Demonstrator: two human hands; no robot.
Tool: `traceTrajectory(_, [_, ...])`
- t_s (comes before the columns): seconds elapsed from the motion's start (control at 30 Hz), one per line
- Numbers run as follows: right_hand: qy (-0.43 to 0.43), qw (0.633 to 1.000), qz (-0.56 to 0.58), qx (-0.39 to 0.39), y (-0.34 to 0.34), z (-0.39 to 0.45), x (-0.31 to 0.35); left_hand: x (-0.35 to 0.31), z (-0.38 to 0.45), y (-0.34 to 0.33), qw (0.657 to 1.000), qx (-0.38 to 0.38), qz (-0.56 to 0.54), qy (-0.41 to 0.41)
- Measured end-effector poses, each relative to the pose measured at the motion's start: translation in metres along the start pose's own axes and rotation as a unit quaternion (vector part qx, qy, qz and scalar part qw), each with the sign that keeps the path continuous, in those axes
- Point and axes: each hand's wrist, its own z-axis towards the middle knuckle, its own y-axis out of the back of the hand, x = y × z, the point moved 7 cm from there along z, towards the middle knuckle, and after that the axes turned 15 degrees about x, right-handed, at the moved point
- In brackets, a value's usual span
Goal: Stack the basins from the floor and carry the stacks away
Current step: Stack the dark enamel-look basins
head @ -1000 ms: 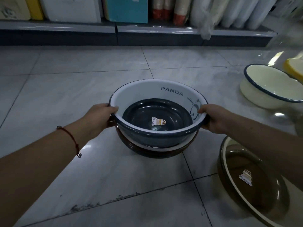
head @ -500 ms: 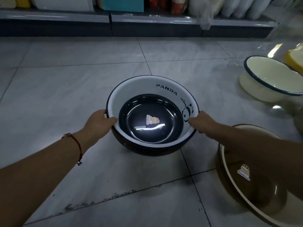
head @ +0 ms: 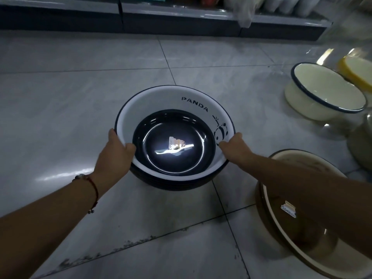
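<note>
A white panda basin [head: 161, 105] with a dark bottom and a "PANDA" print sits nested in a dark stack of basins [head: 181, 183] on the tiled floor. My left hand [head: 115, 152] grips its left rim, thumb inside the bowl. At the right rim my right hand [head: 234, 144] holds on, fingers curled over the edge beside the panda drawing. A brown basin [head: 267, 206] with a cream inside lies at the lower right, partly hidden by my right forearm. A cream basin [head: 314, 101] with a dark rim stands at the right.
A yellow-rimmed basin [head: 354, 73] sits behind the cream one at the far right edge. Clear wrapped goods [head: 362, 141] stand beside it. A low store shelf [head: 181, 19] with goods runs along the back. Grey floor tiles [head: 60, 109] stretch to the left.
The panda basin has come down from above the brown-rimmed basin and now sits fully nested in the stack. Both hands stayed on its rim and lowered with it.
</note>
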Motion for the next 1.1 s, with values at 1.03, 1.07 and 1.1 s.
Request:
traceTrajectory(1.03, [-0.385, 0.876, 0.265, -0.123, 0.075, -0.282, -0.324, -0.118, -0.111, -0.226, 0.803, 0.254, 0.446, -0.304])
traceTrajectory(1.07, [-0.367, 0.849, 0.353, -0.142, 0.069, -0.278, -0.322, -0.117, -0.112, -0.228, 0.798, 0.254, 0.451, -0.309])
traceTrajectory(1.1, [-0.345, 0.829, 0.41, -0.159, 0.067, -0.272, -0.318, -0.117, -0.112, -0.229, 0.795, 0.254, 0.452, -0.315])
